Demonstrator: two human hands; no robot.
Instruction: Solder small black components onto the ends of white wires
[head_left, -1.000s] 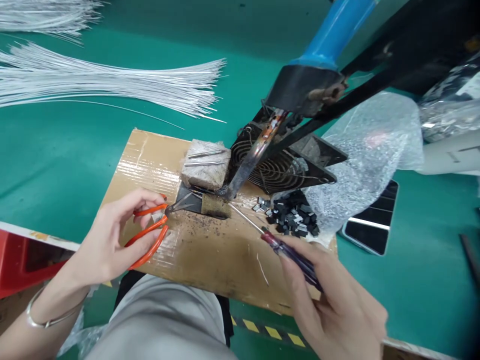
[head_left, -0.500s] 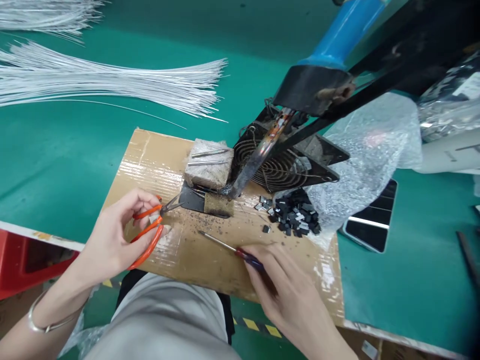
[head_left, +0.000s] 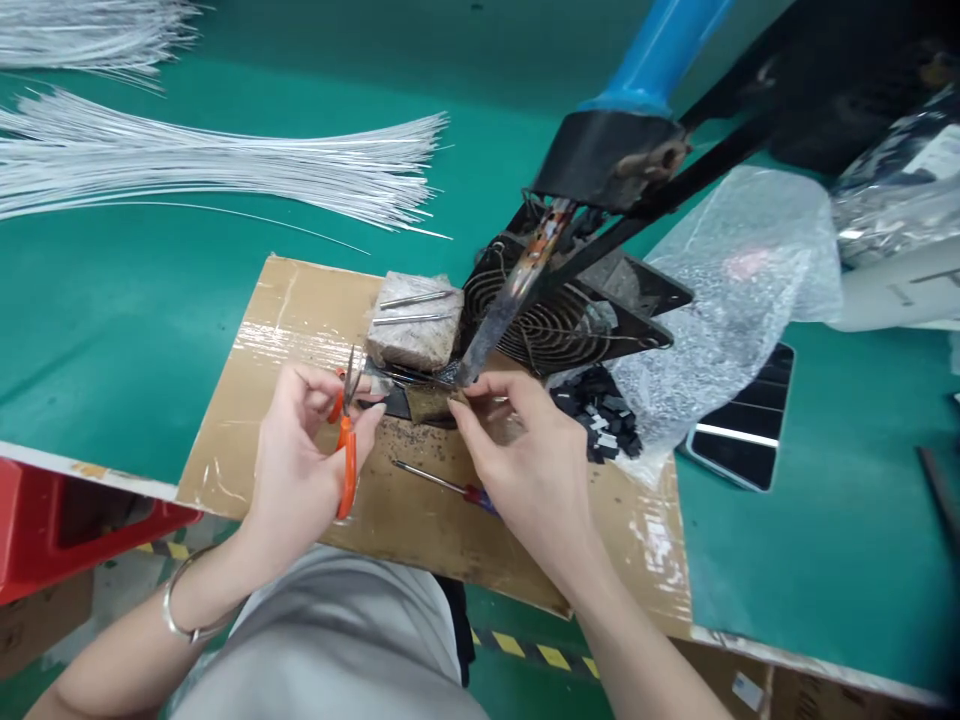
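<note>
My left hand (head_left: 304, 455) is closed, with orange-handled scissors (head_left: 347, 445) hooked in it, blades pointing up and away. Its thumb and fingertips come together at the left end of a dark flat plate (head_left: 391, 402). On that plate sits a brown, rough block (head_left: 429, 404). At the block's right end, thumb and forefinger of my right hand (head_left: 529, 445) are pinched together; whatever is between them is too small to make out. Just above the fingers ends the metal tip of a blue-handled soldering iron (head_left: 491, 335). A screwdriver (head_left: 431, 478) lies on the cardboard (head_left: 405, 530), partly behind my right hand.
Two metal rods lie on a wrapped block (head_left: 415, 335). Behind the iron stands a black fan (head_left: 559, 325). Small black pieces (head_left: 604, 425) are heaped beside a bubble-wrap bag (head_left: 739, 260). A phone (head_left: 742, 430) lies right, white wires (head_left: 262, 160) far left.
My right hand has let go of the screwdriver and moved up to the brown block. My left hand has shifted right to the plate, its scissors turned more upright.
</note>
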